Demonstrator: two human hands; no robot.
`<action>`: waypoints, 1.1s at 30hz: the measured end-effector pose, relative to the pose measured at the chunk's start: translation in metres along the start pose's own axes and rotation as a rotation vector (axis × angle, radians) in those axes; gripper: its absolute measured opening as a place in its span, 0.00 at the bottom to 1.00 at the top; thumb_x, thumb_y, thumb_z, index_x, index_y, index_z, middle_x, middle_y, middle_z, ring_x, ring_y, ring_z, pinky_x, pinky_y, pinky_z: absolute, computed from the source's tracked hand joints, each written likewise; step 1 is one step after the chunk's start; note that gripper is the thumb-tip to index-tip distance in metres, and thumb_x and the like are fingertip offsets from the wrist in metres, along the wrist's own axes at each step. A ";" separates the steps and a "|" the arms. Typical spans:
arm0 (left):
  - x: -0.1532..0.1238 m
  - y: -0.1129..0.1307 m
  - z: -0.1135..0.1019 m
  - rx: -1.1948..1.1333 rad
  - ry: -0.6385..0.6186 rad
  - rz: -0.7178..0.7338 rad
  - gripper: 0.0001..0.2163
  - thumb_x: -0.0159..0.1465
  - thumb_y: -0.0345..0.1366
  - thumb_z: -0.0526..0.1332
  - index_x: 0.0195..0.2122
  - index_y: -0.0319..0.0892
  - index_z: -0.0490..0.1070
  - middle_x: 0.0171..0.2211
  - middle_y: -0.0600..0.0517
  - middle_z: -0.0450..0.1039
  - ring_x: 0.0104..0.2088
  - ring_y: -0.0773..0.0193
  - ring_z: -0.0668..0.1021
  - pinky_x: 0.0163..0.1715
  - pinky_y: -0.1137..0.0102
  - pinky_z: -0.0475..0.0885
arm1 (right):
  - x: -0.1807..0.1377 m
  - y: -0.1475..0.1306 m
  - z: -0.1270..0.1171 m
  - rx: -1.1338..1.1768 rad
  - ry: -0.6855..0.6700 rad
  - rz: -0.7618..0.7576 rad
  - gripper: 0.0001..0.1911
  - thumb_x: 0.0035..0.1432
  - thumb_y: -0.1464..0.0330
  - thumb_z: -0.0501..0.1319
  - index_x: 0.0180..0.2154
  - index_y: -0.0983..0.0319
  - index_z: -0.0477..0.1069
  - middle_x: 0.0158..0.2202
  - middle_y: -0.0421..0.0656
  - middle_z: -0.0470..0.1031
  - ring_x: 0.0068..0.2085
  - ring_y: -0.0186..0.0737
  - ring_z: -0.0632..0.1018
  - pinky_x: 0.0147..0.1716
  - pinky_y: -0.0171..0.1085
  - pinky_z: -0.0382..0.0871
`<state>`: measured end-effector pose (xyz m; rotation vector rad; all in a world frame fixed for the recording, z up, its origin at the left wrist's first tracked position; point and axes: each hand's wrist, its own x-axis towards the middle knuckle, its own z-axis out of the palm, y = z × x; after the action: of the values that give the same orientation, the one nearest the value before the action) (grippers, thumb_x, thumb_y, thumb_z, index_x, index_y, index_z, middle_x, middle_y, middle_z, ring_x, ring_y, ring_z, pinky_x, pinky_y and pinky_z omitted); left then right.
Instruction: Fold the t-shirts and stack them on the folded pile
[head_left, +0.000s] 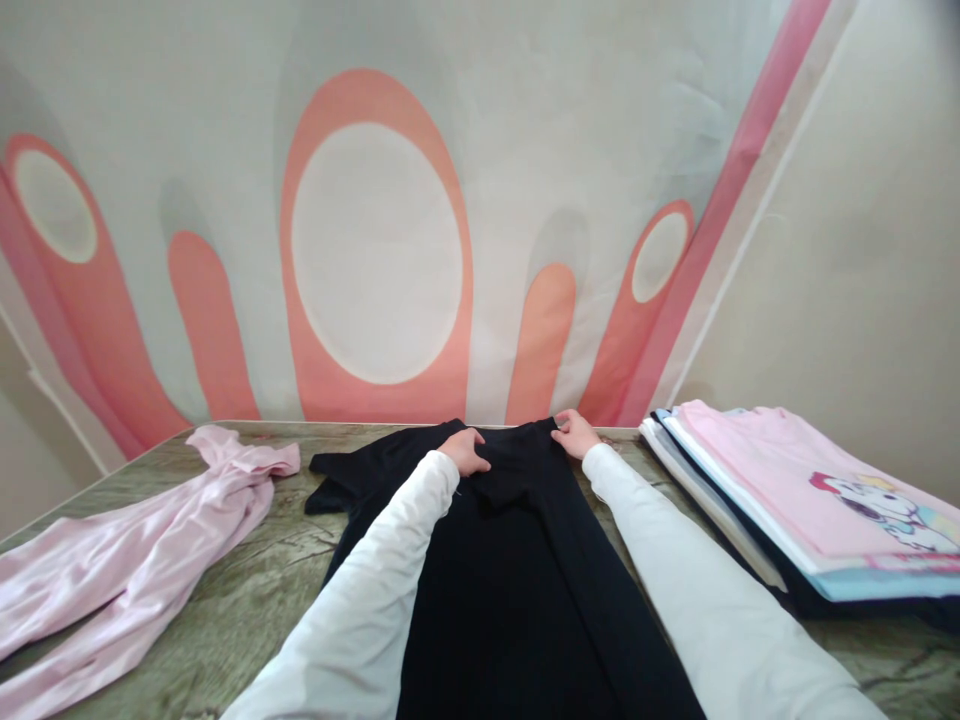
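Observation:
A black garment (517, 590) lies spread along the middle of the wooden table (247, 590), running from the near edge to the far edge. My left hand (466, 451) rests on its far part, fingers curled and pinching the cloth near the middle. My right hand (576, 433) grips the garment's far right corner at the table's back edge. Both arms wear white sleeves. One black sleeve sticks out to the left at the far end.
A crumpled pale pink garment (127, 545) lies on the left of the table. A stack of folded clothes (795, 500) sits at the right, topped by a pink shirt with a cartoon print. A wall with pink and orange shapes stands right behind the table.

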<state>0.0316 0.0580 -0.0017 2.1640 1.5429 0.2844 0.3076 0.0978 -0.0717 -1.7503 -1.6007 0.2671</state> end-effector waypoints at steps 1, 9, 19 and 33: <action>0.000 0.000 0.000 0.032 0.021 0.005 0.21 0.48 0.36 0.65 0.43 0.40 0.65 0.41 0.47 0.69 0.38 0.61 0.75 0.37 0.72 0.71 | 0.000 0.002 -0.001 -0.015 0.013 0.006 0.17 0.46 0.72 0.61 0.41 0.63 0.65 0.24 0.38 0.70 0.28 0.34 0.72 0.33 0.35 0.64; -0.006 0.016 0.001 0.169 0.120 0.036 0.24 0.49 0.38 0.63 0.48 0.40 0.62 0.50 0.42 0.62 0.48 0.49 0.68 0.46 0.59 0.64 | -0.005 0.013 -0.017 -0.054 0.042 0.017 0.13 0.51 0.64 0.57 0.39 0.64 0.65 0.30 0.43 0.71 0.32 0.36 0.73 0.35 0.36 0.64; -0.010 0.028 0.040 0.301 0.014 0.298 0.24 0.62 0.50 0.46 0.57 0.47 0.55 0.60 0.47 0.50 0.59 0.50 0.53 0.54 0.51 0.50 | -0.032 -0.017 -0.018 -0.152 -0.135 -0.066 0.15 0.49 0.67 0.59 0.41 0.62 0.64 0.25 0.39 0.71 0.29 0.36 0.72 0.32 0.35 0.62; 0.000 0.012 0.050 0.349 0.032 0.304 0.27 0.61 0.55 0.42 0.60 0.52 0.48 0.62 0.52 0.44 0.60 0.50 0.49 0.55 0.52 0.45 | -0.119 -0.055 -0.047 -0.285 -0.344 -0.482 0.25 0.59 0.61 0.46 0.57 0.58 0.53 0.60 0.45 0.52 0.60 0.42 0.55 0.56 0.45 0.47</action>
<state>0.0626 0.0428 -0.0397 2.6839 1.3562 0.1542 0.2695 -0.0326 -0.0413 -1.5086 -2.3500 0.1111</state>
